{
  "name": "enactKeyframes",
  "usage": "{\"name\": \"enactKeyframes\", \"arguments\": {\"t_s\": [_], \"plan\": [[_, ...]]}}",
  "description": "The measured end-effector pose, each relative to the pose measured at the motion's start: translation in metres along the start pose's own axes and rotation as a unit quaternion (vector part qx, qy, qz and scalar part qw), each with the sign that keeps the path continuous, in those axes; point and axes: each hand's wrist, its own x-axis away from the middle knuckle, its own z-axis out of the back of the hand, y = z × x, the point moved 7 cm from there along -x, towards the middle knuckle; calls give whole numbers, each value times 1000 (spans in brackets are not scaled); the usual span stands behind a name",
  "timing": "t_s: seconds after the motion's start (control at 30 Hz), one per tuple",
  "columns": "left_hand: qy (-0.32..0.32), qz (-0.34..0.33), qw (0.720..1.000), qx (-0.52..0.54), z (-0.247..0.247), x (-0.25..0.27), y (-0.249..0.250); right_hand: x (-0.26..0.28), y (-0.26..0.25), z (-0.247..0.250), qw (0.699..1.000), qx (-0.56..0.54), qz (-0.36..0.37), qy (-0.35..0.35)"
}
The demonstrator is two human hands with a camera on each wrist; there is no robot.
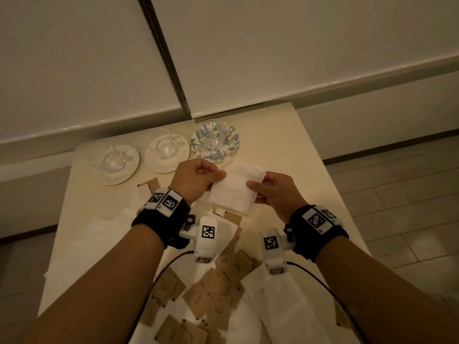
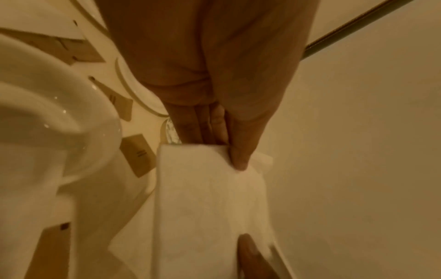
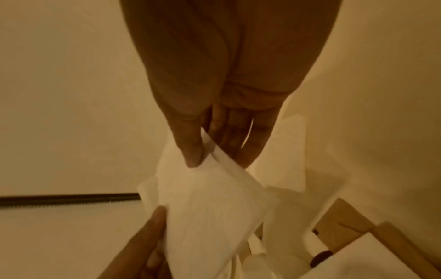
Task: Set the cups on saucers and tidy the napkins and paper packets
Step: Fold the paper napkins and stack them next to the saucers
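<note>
We hold one folded white napkin [image 1: 236, 186] up over the cream table [image 1: 293, 155], our left hand [image 1: 196, 178] pinching its left edge and our right hand [image 1: 275, 192] pinching its right edge, thumbs on top, the two hands close but not touching. Beyond it three glass cups sit on saucers in a row, the rightmost on the floral saucer [image 1: 215, 142] just behind the napkin. More napkins and brown paper packets [image 1: 206, 297] lie scattered nearer us.
</note>
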Motion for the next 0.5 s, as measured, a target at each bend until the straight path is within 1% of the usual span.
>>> {"name": "enactKeyframes", "arguments": {"t_s": [0.1, 0.2, 0.37, 0.5], "plan": [[27, 13, 999, -12, -17, -7, -19, -10, 8, 21, 998, -27, 1, 62], [51, 17, 997, -54, -35, -13, -35, -25, 15, 43, 993, 8, 3, 114], [66, 31, 992, -106, -55, -29, -57, -58, 34, 58, 985, 120, -17, 120], [83, 47, 984, -150, -58, -44, -69, -83, 39, 62, 966, 226, -7, 128]]}}
